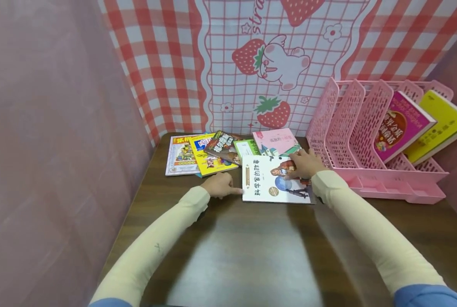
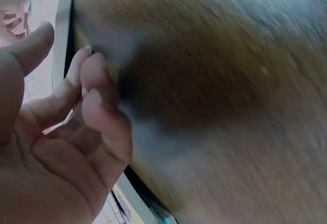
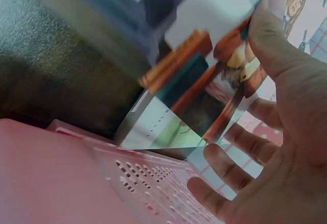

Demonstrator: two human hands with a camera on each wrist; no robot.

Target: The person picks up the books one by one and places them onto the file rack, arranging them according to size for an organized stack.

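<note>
Two hands work one white book (image 1: 272, 184), which lies flat on the brown tabletop (image 1: 243, 251) in front of a spread of other books (image 1: 213, 153) and just left of a pink rack (image 1: 370, 145).

Head view gives the layout: both cream sleeves reach forward, the left hand (image 1: 220, 184) at the book's left edge, the right hand (image 1: 307, 164) on its upper right corner, close beside the rack. Two books (image 1: 420, 125) lean in the rack's right-hand slots. Checked strawberry cloth (image 1: 259, 64) hangs behind.

Left wrist view, blurred, shows what the head view cannot: the left hand (image 2: 56, 147) palm-up to the lens, fingers (image 2: 97, 96) loosely curled with tips against the tabletop at the book's pale edge (image 2: 61, 35), thumb apart above. Nothing is gripped; head view shows one finger extended to touch the book's left edge.

Right wrist view shows the underside of the grasp: the right hand (image 3: 276, 132) has its thumb pressed on the cover's picture, the other fingers (image 3: 230, 168) spread and slightly bent beneath the lifted right edge of the book (image 3: 204, 96). The pink rack (image 3: 92, 183) sits right below the hand. So this hand pinches the book's corner between thumb and fingers, wrist low, forearm angled in from the right.
</note>
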